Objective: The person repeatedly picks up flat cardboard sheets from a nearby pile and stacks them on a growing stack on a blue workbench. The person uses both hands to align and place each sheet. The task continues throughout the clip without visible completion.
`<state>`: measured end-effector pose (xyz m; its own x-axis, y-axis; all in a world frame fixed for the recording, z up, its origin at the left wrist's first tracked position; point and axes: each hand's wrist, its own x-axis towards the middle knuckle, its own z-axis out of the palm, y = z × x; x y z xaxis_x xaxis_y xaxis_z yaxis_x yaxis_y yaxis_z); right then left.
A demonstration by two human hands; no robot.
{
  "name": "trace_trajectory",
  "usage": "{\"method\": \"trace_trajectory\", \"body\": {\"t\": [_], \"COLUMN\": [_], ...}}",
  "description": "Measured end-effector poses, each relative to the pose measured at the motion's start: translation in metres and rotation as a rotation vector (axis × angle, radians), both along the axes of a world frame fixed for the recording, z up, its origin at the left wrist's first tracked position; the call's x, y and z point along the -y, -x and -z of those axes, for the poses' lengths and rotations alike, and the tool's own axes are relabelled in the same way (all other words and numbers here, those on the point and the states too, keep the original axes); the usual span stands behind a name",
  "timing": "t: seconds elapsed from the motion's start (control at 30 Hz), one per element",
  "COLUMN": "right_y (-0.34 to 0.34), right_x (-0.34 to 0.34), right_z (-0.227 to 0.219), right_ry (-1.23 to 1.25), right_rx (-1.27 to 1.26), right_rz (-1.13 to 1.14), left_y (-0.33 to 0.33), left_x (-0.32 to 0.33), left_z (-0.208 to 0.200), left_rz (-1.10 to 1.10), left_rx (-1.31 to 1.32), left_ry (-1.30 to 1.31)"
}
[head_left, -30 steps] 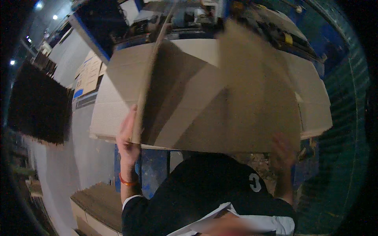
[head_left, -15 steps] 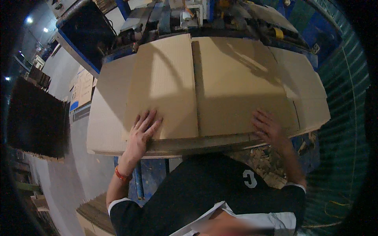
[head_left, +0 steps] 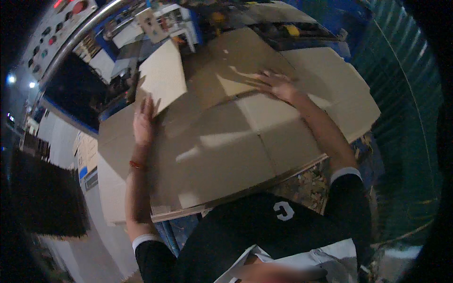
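A creased brown cardboard sheet (head_left: 222, 155) lies before me on a stack of flat cardboard (head_left: 347, 85). At its far side, one pale flap (head_left: 163, 78) tilts up on the left, and a darker brown flap (head_left: 231, 54) reaches toward the machine. My left hand (head_left: 144, 122) is at the lower left edge of the pale flap, fingers stretched forward and thumb apart. Farther right, my right hand (head_left: 278, 86) lies palm down with spread fingers by the near edge of the darker flap. Neither hand is closed round anything.
A machine with rollers and a blue frame (head_left: 330, 37) stands beyond the cardboard. A control panel (head_left: 52, 35) and a metal rail (head_left: 78, 42) are at upper left. Cardboard scraps (head_left: 306, 191) lie below the near edge; green corrugated sheeting (head_left: 396, 104) runs along the right.
Both hands have moved forward from the near edge, the right one farther. The upper cardboard has shifted forward and its left flap now tilts up. My view has turned, bringing the control panel in.
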<state>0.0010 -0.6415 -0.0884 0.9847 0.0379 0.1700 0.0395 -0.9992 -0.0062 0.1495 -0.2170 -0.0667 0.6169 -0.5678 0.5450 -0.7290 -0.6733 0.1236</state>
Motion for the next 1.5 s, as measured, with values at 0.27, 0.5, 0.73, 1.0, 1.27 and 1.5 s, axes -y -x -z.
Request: {"method": "trace_trajectory", "body": {"t": [0.27, 0.5, 0.73, 1.0, 1.27, 1.5], "right_y": [0.100, 0.212, 0.229, 0.257, 0.298, 0.308], "right_x": [0.035, 0.155, 0.198, 0.230, 0.172, -0.006], "right_z": [-0.026, 0.043, 0.054, 0.034, -0.030, -0.026], "right_ry": [-0.222, -0.098, -0.229, -0.531, -1.030, -0.769], "right_rx": [0.212, 0.435, 0.564, 0.777, 0.904, 0.975], "right_rz": [0.377, 0.947, 1.006, 0.949, 0.499, 0.616], "left_y": [0.068, 0.195, 0.186, 0.196, 0.177, 0.227], "left_x": [-0.074, -0.143, -0.133, -0.139, -0.174, -0.155], "left_z": [0.008, 0.042, 0.032, -0.044, -0.022, -0.007], "left_rz": [-0.360, -1.137, -1.042, -0.497, -0.372, -0.231], "left_rx": [-0.058, 0.030, -0.189, 0.209, -0.384, -0.494], "left_ry": [0.245, 0.812, 1.011, 1.449, 1.781, 1.126]}}
